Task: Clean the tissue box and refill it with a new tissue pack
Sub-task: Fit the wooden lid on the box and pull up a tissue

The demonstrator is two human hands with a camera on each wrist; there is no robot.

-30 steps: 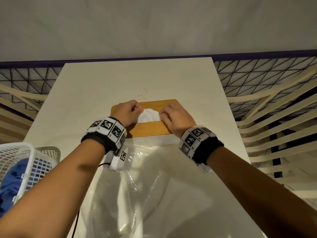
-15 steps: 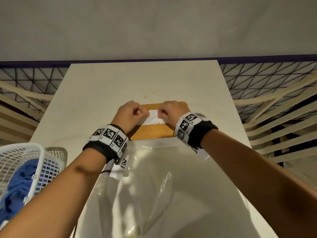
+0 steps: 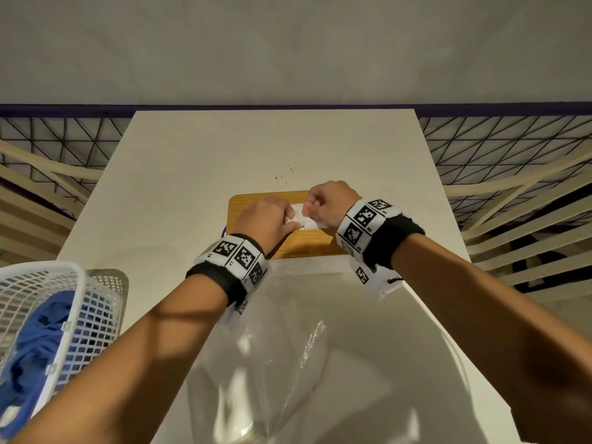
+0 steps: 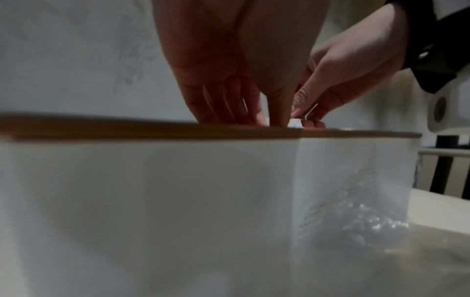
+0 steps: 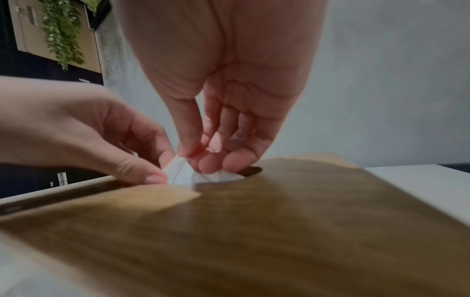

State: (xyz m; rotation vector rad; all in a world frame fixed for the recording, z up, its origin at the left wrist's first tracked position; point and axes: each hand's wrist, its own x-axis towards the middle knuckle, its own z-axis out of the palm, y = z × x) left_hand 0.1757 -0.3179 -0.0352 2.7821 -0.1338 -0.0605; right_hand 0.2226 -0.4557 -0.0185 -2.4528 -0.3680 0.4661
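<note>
The tissue box (image 4: 152,201) has white walls and a wooden lid (image 3: 253,200) and stands mid-table. A white tissue (image 3: 299,217) pokes up through the lid's slot (image 5: 250,170). My left hand (image 3: 267,224) rests on the lid's left half, and its finger and thumb pinch the tissue (image 5: 178,170). My right hand (image 3: 328,201) hovers just above the slot, fingers curled, and pinches the same tissue from above. In the left wrist view both hands' fingertips (image 4: 279,118) meet at the lid's top edge (image 4: 101,126), with a small bit of tissue (image 4: 296,122) between them.
A crumpled clear plastic wrapper (image 3: 288,363) lies on the table (image 3: 179,161) in front of the box. A white mesh basket (image 3: 48,309) with blue cloth (image 3: 35,347) inside stands at the near left edge. Small brown specks (image 3: 283,174) mark the table behind the box.
Both hands have closed in on the tissue at the slot. My right hand has risen and moved back over the slot; the tissue is now mostly covered by fingers.
</note>
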